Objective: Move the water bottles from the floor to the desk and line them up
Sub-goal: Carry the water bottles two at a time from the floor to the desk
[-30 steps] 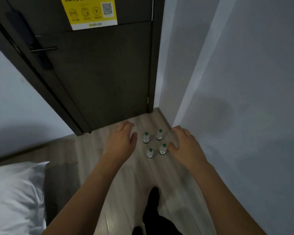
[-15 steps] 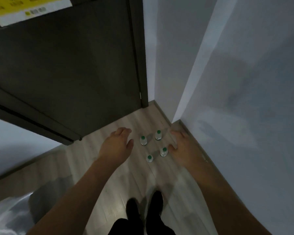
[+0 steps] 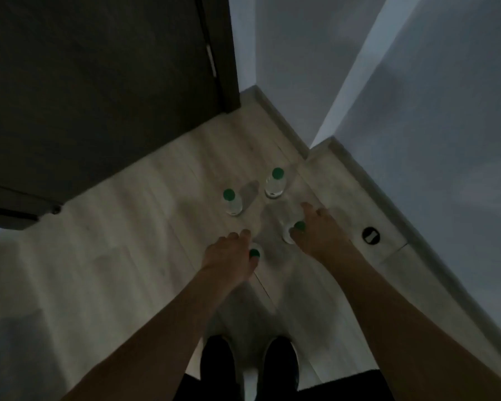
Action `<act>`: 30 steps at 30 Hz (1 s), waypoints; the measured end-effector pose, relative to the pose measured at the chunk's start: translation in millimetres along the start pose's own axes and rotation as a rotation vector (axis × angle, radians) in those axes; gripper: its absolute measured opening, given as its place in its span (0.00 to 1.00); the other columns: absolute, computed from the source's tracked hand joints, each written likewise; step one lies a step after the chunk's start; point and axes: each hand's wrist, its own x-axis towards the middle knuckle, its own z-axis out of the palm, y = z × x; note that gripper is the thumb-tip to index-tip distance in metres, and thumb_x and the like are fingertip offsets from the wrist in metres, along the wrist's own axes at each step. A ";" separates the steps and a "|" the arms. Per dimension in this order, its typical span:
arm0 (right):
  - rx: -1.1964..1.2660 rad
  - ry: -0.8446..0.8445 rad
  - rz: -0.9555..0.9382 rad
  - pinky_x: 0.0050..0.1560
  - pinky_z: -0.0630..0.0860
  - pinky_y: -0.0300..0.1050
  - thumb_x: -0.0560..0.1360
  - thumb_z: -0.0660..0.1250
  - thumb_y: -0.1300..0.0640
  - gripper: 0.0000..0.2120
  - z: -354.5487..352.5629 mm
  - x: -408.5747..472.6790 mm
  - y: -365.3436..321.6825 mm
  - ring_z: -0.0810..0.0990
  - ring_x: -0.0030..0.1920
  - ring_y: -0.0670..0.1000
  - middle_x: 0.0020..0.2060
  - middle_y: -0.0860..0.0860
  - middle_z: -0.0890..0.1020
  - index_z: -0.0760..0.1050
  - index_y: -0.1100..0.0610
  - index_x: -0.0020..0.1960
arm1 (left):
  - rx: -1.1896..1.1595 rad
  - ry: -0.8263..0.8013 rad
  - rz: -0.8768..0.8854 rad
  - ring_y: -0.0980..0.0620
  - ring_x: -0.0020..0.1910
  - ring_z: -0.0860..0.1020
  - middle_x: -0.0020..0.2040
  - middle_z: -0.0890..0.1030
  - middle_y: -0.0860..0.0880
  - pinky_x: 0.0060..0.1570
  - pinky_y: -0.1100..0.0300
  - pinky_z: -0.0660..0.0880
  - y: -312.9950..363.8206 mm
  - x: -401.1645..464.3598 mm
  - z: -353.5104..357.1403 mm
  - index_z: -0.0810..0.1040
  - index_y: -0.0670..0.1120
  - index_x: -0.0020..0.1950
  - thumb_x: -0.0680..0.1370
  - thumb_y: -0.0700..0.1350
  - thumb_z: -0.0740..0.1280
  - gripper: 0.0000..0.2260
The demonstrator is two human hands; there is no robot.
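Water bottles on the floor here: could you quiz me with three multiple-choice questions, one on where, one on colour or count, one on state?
1. Where do the bottles stand?
A. On the floor near the wall corner
B. On a desk
C. On a bed

2. What colour are the caps?
A. Red
B. Green
C. White

3. How do the two far bottles stand?
A. Tipped over
B. Stacked
C. Upright, untouched

Answers:
A, the floor carries all four.
B, each cap is green.
C, the far left bottle and far right bottle stand free of the left hand and right hand.

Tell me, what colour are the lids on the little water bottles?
Green. The head view shows it best on the far bottle's cap.
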 end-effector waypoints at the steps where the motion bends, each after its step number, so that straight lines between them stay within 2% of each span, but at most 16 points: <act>1: -0.001 -0.009 0.035 0.64 0.70 0.58 0.76 0.63 0.41 0.34 25.1 17.3 9.4 0.69 0.67 0.62 0.71 0.60 0.64 0.53 0.51 0.76 | -0.010 -0.018 -0.005 0.42 0.59 0.75 0.61 0.74 0.44 0.54 0.50 0.74 -1.8 19.9 24.1 0.61 0.48 0.72 0.78 0.60 0.61 0.27; 3: 0.011 0.015 0.056 0.63 0.71 0.57 0.77 0.63 0.42 0.31 65.1 43.7 24.4 0.71 0.65 0.62 0.69 0.60 0.68 0.57 0.52 0.74 | -0.026 -0.020 0.003 0.42 0.57 0.76 0.60 0.75 0.44 0.52 0.49 0.74 -6.0 49.4 64.4 0.59 0.49 0.73 0.78 0.62 0.62 0.29; 4: 0.027 0.046 0.044 0.60 0.73 0.55 0.78 0.63 0.44 0.27 76.9 53.3 28.6 0.74 0.61 0.60 0.66 0.60 0.72 0.60 0.54 0.71 | -0.022 0.001 0.028 0.42 0.56 0.77 0.59 0.75 0.44 0.51 0.50 0.74 -8.1 59.0 77.7 0.59 0.49 0.72 0.78 0.61 0.62 0.28; 7: 0.053 0.197 -0.008 0.42 0.71 0.48 0.79 0.61 0.47 0.15 98.5 73.4 38.2 0.76 0.45 0.58 0.52 0.58 0.78 0.65 0.56 0.60 | -0.004 0.155 0.118 0.40 0.51 0.79 0.53 0.77 0.43 0.45 0.52 0.73 -14.0 78.8 104.3 0.63 0.48 0.68 0.79 0.58 0.62 0.23; 10: -0.014 0.270 -0.037 0.38 0.70 0.47 0.79 0.59 0.45 0.15 97.0 67.9 41.6 0.78 0.45 0.59 0.47 0.57 0.77 0.65 0.56 0.55 | 0.041 0.218 0.140 0.40 0.51 0.79 0.53 0.79 0.43 0.44 0.54 0.71 -17.1 78.7 100.0 0.65 0.47 0.67 0.79 0.57 0.61 0.21; 13: -0.011 0.249 -0.046 0.39 0.72 0.48 0.79 0.59 0.43 0.15 67.2 29.0 35.1 0.78 0.43 0.57 0.44 0.54 0.77 0.65 0.55 0.56 | -0.030 0.298 0.152 0.43 0.46 0.80 0.45 0.80 0.47 0.38 0.56 0.68 -12.3 43.9 61.6 0.67 0.49 0.53 0.77 0.58 0.62 0.14; 16: -0.037 0.327 -0.063 0.35 0.70 0.45 0.78 0.59 0.42 0.14 2.3 -30.5 16.1 0.74 0.36 0.53 0.37 0.50 0.73 0.63 0.52 0.50 | -0.039 0.369 0.167 0.48 0.35 0.78 0.34 0.75 0.53 0.32 0.59 0.68 8.1 -14.7 -10.6 0.64 0.52 0.44 0.73 0.61 0.61 0.13; 20: -0.034 0.427 -0.141 0.31 0.68 0.44 0.76 0.62 0.43 0.14 -109.3 -127.3 -18.8 0.73 0.32 0.51 0.33 0.49 0.72 0.65 0.53 0.47 | -0.087 0.440 0.178 0.57 0.26 0.68 0.27 0.68 0.55 0.27 0.64 0.56 47.7 -116.2 -122.7 0.65 0.53 0.40 0.70 0.61 0.60 0.12; 24: -0.072 0.378 -0.199 0.34 0.71 0.45 0.76 0.61 0.43 0.13 -236.8 -229.6 -55.6 0.76 0.34 0.52 0.32 0.48 0.72 0.63 0.51 0.47 | -0.157 0.539 0.186 0.61 0.25 0.65 0.26 0.67 0.56 0.27 0.65 0.55 84.6 -229.5 -239.4 0.66 0.55 0.39 0.69 0.60 0.62 0.11; 27: -0.071 0.452 -0.235 0.34 0.71 0.43 0.77 0.60 0.43 0.12 -323.2 -307.9 -75.4 0.76 0.34 0.53 0.32 0.47 0.72 0.64 0.51 0.46 | -0.163 0.615 0.197 0.60 0.25 0.66 0.25 0.66 0.57 0.27 0.66 0.55 112.4 -306.3 -321.9 0.66 0.55 0.39 0.70 0.58 0.67 0.12; 30: -0.003 0.589 -0.292 0.32 0.65 0.40 0.76 0.62 0.44 0.12 -385.0 -376.5 -87.2 0.73 0.31 0.50 0.31 0.47 0.71 0.67 0.53 0.45 | -0.190 0.708 0.225 0.54 0.28 0.70 0.27 0.67 0.56 0.28 0.65 0.57 132.4 -368.2 -379.6 0.67 0.54 0.38 0.69 0.59 0.65 0.11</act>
